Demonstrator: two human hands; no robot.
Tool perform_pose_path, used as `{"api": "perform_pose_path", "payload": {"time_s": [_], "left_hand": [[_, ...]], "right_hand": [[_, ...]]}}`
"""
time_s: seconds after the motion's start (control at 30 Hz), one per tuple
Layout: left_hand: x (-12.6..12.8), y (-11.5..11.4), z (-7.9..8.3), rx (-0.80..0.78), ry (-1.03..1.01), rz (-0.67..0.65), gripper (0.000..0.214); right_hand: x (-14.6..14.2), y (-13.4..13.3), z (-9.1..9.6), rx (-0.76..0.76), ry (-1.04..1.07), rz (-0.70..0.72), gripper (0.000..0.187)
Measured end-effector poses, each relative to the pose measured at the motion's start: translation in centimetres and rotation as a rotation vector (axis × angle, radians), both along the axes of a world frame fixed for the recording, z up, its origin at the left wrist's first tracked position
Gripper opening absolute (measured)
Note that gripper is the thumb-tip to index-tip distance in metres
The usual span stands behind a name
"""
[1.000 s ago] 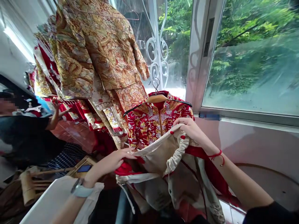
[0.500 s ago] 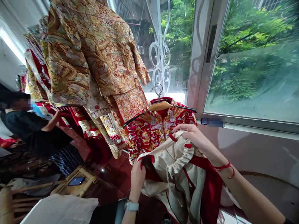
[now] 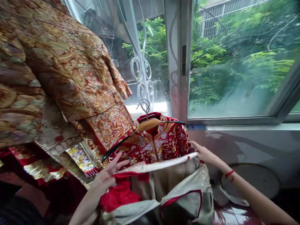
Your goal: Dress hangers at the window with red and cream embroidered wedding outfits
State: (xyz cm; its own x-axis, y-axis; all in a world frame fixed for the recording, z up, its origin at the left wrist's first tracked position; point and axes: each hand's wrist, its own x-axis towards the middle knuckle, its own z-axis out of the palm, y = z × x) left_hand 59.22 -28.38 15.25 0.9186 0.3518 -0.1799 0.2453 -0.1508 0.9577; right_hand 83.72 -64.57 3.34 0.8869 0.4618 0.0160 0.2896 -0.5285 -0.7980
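Observation:
I hold a cream, red-lined skirt (image 3: pixel 168 184) stretched wide by its waistband in front of me. My left hand (image 3: pixel 106 178) grips the left end of the band, thumb and some fingers spread over the red lining. My right hand (image 3: pixel 202 153) pinches the right end; a red string circles that wrist. Just behind the band hangs a red embroidered jacket (image 3: pixel 159 143) on a wooden hanger (image 3: pixel 147 125).
Gold and red embroidered garments (image 3: pixel 61 78) hang close at the left. A white scrolled window grille (image 3: pixel 144 78) and a large window (image 3: pixel 234 62) with trees outside fill the back. A round stool top (image 3: pixel 255 178) sits at the right by the wall.
My hands have moved apart, pulling the bunched waistband out flat and taut. The view has swung right and closer to the window; the person at the left is out of sight.

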Motion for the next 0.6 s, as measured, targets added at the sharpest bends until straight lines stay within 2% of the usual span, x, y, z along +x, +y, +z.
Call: {"api": "perform_pose_path", "payload": {"time_s": [0.07,0.1,0.17,0.23,0.33,0.43,0.5,0.6], "left_hand": [[1.0,-0.1,0.0,0.014,0.001,-0.084,0.068],[1.5,-0.1,-0.1,0.039,-0.004,-0.108,0.060],[2.2,0.0,-0.3,0.122,-0.024,-0.151,0.032],[2.8,0.4,-0.5,0.247,-0.030,-0.218,0.020],[3.4,0.5,-1.0,0.455,0.058,-0.349,0.033],[4.5,-0.6,-2.4,0.560,0.193,-0.378,0.049],[5.6,-1.5,-3.6,0.518,0.233,-0.339,0.055],[7.3,-2.0,-4.8,0.329,0.240,-0.297,0.060]], "right_hand": [[0.8,-0.4,-1.5,0.098,0.130,-0.011,0.082],[1.5,-0.4,-1.4,0.163,0.155,-0.069,0.082],[3.4,-0.2,0.4,0.260,0.143,-0.164,0.077],[5.8,0.5,3.2,0.264,0.163,-0.116,0.071],[9.2,1.7,6.6,0.169,0.353,-0.012,0.061],[11.3,2.3,7.5,0.138,0.424,0.018,0.053],[12.2,2.3,7.5,0.146,0.436,0.065,0.049],[13.5,2.2,7.9,0.180,0.478,0.201,0.044]]}}
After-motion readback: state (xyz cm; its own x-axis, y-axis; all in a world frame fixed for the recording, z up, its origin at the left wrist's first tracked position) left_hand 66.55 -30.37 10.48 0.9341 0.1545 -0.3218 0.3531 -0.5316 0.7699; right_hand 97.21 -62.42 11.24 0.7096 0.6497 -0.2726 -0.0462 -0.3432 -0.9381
